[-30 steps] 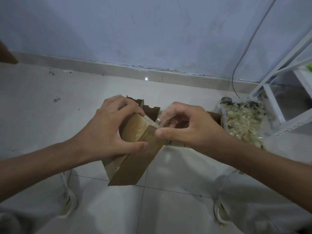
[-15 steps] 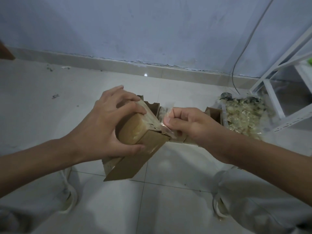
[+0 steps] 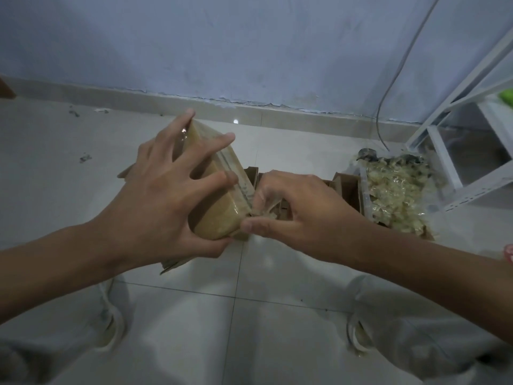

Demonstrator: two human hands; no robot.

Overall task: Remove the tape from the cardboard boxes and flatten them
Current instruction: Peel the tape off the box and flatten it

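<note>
Your left hand (image 3: pixel 163 207) holds one small cardboard box (image 3: pixel 219 201) up off the tiled floor (image 3: pixel 55 190), fingers spread wide over its top and far side while the thumb clamps the near bottom corner. The box is tilted, its long taped face turned up toward you, and clear tape (image 3: pixel 236 176) runs glossy along its right edge. Your right hand (image 3: pixel 299 215) is just beside the box, thumb and curled fingers pinching a crumpled, peeled end of that tape at the box's lower right corner; the strip is partly lifted and the rest clings to the cardboard.

Behind your right hand, open cardboard boxes (image 3: pixel 347 184) sit on the floor; two upright flaps are visible, though how many boxes there are cannot be told. To their right lies one heap of wadded clear tape (image 3: pixel 397 190), in a clear container whose edges are hard to make out. One white metal rack (image 3: pixel 455 107) stands at the far right, and one thin cable (image 3: pixel 394 68) hangs down the blue wall (image 3: pixel 249 45). Your two knees (image 3: pixel 416 329) in pale trousers frame the bottom of the view.
</note>
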